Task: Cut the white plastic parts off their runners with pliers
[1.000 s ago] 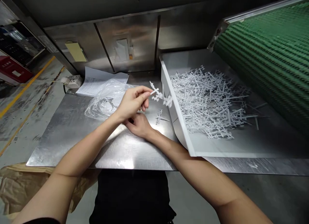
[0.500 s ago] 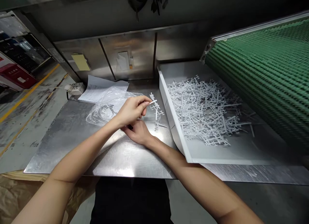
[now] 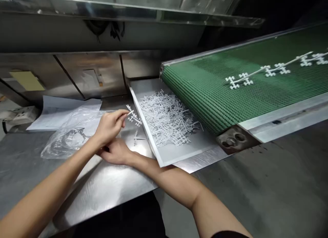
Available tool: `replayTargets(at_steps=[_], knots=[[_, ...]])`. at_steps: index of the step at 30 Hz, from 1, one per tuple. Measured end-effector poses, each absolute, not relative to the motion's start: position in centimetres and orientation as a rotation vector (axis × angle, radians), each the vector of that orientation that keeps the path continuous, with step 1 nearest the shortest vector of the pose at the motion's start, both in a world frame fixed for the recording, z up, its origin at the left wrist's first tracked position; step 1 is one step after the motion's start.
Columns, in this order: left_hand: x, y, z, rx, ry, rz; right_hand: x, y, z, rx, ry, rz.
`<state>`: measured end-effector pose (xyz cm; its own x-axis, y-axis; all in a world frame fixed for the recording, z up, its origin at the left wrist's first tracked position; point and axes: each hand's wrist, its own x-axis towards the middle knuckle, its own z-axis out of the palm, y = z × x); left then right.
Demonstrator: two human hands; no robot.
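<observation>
My left hand (image 3: pixel 110 125) pinches the stem of a white plastic sprue (image 3: pixel 133 115) between thumb and fingertips; its small branched ends stick out to the right, close to the tray's left wall. Just below, my right hand (image 3: pixel 118 151) is curled closed against the underside of my left hand, and what its fingers hold is hidden. Another white branched piece (image 3: pixel 136 138) lies on the metal table beside the tray. Inside the pale grey tray (image 3: pixel 174 157) is a heaped pile of similar white sprues (image 3: pixel 166 118).
A green conveyor belt (image 3: pixel 205 91) overhangs the tray's right side, carrying several linked white sprues (image 3: pixel 241 80). Left of my hands, a clear plastic bag (image 3: pixel 64 139) and paper sheets (image 3: pixel 56 111) lie on the metal table (image 3: pixel 23 159). A power strip (image 3: pixel 24 115) sits at the back left.
My view has swung to the right, bringing more of the belt and the sprues on it into sight. Both hands stay together beside the tray, the left still pinching a sprue.
</observation>
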<state>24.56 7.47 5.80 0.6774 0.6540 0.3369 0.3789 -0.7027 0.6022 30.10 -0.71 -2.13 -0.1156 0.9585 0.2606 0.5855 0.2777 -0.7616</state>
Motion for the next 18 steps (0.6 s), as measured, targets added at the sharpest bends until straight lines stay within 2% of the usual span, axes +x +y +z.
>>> replayTargets(at_steps=[12,16,18], knots=[[25.06,7.45,6.02,1.704,0.747,0.7,30.1,-0.81,-3.07,-1.247,-1.755,0.745],[25.08,7.46,6.27,1.748,0.72,0.673,30.04,-0.84,-3.04,-1.251,-1.749,0.724],[25.27,7.83,6.19,1.966,0.78,0.609,30.04,-0.78,-3.1,-1.252,-1.755,0.713]])
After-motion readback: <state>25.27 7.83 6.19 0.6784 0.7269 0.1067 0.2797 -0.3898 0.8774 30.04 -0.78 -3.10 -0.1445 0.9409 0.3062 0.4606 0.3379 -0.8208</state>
